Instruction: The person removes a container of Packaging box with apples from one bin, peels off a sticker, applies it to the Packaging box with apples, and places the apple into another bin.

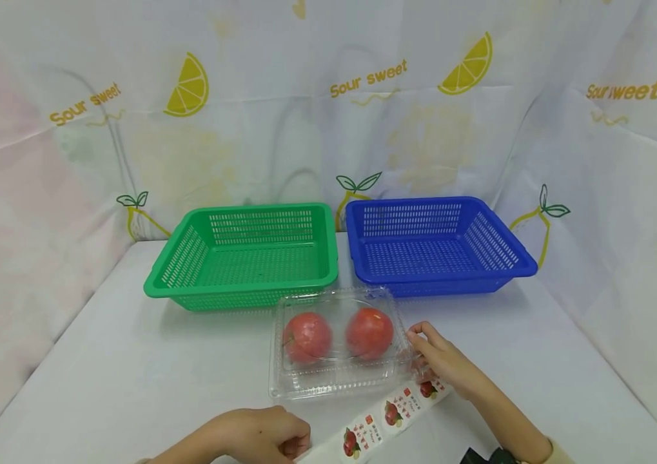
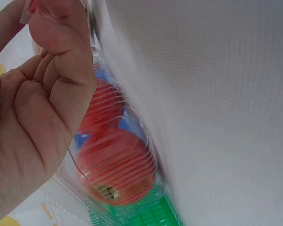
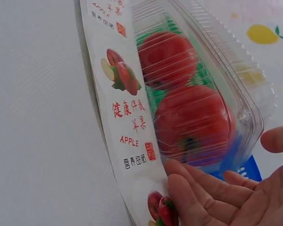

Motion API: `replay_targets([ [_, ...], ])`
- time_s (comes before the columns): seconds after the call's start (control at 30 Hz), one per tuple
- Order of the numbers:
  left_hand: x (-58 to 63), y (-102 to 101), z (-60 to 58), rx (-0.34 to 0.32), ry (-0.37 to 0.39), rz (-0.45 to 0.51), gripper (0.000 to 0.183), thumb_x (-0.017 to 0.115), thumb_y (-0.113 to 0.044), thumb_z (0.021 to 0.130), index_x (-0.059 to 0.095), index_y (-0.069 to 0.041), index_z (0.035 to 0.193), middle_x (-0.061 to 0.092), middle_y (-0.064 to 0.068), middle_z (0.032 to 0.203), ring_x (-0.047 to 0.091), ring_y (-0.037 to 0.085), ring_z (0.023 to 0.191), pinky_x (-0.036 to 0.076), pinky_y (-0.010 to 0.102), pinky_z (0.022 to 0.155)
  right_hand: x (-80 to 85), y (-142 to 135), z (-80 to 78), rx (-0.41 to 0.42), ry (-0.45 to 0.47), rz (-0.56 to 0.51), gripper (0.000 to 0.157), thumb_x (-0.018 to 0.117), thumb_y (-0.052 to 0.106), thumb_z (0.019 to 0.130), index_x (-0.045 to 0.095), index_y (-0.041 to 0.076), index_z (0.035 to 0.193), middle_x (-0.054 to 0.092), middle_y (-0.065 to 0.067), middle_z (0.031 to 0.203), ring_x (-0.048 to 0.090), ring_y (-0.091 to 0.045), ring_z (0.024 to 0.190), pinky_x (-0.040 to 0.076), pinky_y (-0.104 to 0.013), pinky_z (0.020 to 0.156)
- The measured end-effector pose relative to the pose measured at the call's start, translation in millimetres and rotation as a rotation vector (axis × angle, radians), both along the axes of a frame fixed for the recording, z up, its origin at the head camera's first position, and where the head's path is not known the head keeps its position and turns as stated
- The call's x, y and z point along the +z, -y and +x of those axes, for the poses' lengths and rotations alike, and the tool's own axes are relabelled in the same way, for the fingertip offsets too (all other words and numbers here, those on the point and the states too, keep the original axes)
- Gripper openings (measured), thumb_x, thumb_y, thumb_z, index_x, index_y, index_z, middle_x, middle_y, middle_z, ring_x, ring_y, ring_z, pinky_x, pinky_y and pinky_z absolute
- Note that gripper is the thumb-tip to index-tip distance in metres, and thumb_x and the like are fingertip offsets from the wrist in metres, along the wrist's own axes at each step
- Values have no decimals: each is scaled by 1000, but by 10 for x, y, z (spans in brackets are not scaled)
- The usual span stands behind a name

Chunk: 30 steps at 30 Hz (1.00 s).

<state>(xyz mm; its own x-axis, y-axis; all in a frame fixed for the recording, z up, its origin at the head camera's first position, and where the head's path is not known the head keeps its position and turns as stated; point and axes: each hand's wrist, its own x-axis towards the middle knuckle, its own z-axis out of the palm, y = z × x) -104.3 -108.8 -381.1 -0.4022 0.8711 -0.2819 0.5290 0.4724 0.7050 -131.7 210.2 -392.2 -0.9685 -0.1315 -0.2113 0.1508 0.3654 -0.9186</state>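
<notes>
A clear plastic clamshell box (image 1: 334,380) stands on the table with two red apples (image 1: 307,338) (image 1: 369,333) inside, its lid down over them. In front of it a white strip of apple labels (image 1: 371,425) runs slantwise, printed with red apples and lettering. My left hand (image 1: 261,433) is at the strip's near end; in the left wrist view its fingers pinch a small white and red piece (image 2: 28,10). At the box's right side is my right hand (image 1: 447,361), fingers loosely bent, with fingertips (image 3: 179,186) right at the box and the strip's far end.
A green plastic basket (image 1: 247,293) stands behind the box on the left, and a blue one (image 1: 444,280) on the right. Behind them hangs a printed cloth (image 1: 282,142) with lemon patterns. A black object (image 1: 487,456) shows at the bottom edge, near the right forearm.
</notes>
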Motion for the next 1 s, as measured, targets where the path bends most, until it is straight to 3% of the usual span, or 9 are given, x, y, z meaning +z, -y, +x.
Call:
replay_targets([
  [0.23,6,-6,11,21,-7,72,17,67,-6,77,52,-14,78,39,-19,63,36,-7,54,37,13,51,30,9,4,-4,-7,-7,36,41,38,97,40,7,114,48,-20,109,55,-25,81,51,-37,62],
  [0.6,94,119,-29,-78,-51,80,19,67,-1,73,50,-11,76,34,-16,61,32,-7,54,32,12,50,34,10,16,-7,-17,23,33,41,36,97,40,8,114,52,-15,102,52,-23,80,49,-35,60],
  [0.8,140,169,-33,7,11,-3,17,69,-3,74,58,-14,81,45,-18,59,41,-7,54,39,14,51,40,3,18,-36,-69,27,30,42,32,97,42,6,112,53,-19,114,56,-24,84,49,-35,65],
  [1.0,188,166,-42,81,82,-56,22,68,-7,80,59,-19,95,57,-15,61,54,-3,55,46,18,57,40,-2,13,-62,-128,-3,25,42,25,98,43,4,112,54,-17,109,57,-22,82,49,-34,67],
])
